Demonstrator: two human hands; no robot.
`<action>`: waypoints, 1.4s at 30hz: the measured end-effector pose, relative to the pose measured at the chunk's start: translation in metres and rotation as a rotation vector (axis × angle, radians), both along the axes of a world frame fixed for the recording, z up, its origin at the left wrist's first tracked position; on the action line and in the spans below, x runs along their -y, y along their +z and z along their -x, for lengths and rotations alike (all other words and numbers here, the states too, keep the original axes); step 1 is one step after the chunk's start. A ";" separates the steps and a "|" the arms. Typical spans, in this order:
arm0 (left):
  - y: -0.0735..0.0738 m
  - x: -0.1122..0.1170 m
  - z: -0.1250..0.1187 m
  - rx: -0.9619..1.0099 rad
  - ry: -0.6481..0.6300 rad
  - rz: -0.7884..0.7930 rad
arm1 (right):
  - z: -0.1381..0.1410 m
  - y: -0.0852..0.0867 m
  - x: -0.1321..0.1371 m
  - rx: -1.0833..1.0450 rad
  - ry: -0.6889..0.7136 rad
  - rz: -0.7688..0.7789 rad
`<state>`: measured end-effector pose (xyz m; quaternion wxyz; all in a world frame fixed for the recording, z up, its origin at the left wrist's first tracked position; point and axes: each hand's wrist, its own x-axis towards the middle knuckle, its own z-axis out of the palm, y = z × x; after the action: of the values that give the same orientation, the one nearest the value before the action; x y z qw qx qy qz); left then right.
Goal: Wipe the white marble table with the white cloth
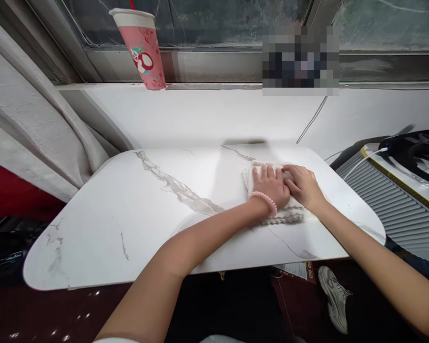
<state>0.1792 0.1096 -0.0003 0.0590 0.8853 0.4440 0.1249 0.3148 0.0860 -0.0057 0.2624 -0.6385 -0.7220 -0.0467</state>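
On the marbled tabletop lies white cloth, likely light, limp, best gripped by its edge; left hand spread flat, right hand bent, pinch unclear.

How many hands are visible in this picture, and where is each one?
2. The left hand, wearing a pink bracelet, lies on the white cloth; the right hand is beside it, at the cloth's right side. The pixelated patch could hide more.

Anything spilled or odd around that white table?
No spill shows; the grey streaks on the white table look like marble patterning. The pink cup on the window ledge appears to lean, perhaps from the camera angle.
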 end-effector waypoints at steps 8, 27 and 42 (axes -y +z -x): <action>0.002 -0.075 0.000 0.053 0.048 0.013 | -0.001 -0.007 -0.084 -0.004 -0.042 -0.015; -0.003 -0.132 0.006 0.110 0.138 -0.042 | 0.007 -0.009 -0.154 -0.084 -0.067 -0.036; -0.004 -0.069 0.027 0.055 0.177 -0.096 | 0.025 -0.007 -0.098 -0.148 0.043 -0.066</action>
<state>0.1517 0.1789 -0.0041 0.0173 0.8407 0.5122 0.1748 0.2900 0.1840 -0.0131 0.3369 -0.6154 -0.7124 -0.0175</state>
